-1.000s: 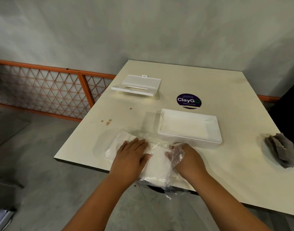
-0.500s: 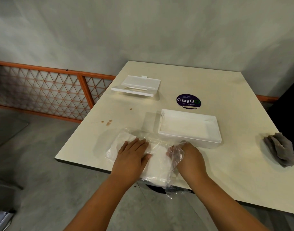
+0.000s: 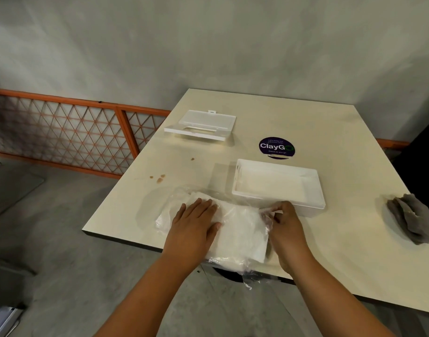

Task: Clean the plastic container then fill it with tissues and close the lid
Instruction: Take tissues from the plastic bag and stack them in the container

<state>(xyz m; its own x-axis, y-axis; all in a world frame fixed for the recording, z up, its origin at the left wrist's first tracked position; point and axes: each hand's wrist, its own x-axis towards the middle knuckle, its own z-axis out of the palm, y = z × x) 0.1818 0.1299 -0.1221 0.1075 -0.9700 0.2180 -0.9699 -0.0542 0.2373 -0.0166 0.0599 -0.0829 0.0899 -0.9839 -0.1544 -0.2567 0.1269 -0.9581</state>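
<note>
a round purple sticker (image 3: 276, 147) reading "claygo" lies on the cream worktop (image 3: 318, 122), just behind the open white plastic container (image 3: 278, 187). in front of the container, the left hand (image 3: 195, 223) presses flat, fingers spread, on a clear-wrapped white tissue pack (image 3: 240, 229); the right hand (image 3: 285, 223) pinches the wrap. the white lid (image 3: 201, 124) sits behind-left, a grey cloth (image 3: 411, 221) right.

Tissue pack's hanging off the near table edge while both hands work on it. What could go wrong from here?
1. The tissue pack overhangs the table edge; if the left hand lifts, it may slide off.
2. The right hand pinches the wrapper; a sharp pull could tear tissues.
3. The open container sits close behind; a jerk could knock it.
</note>
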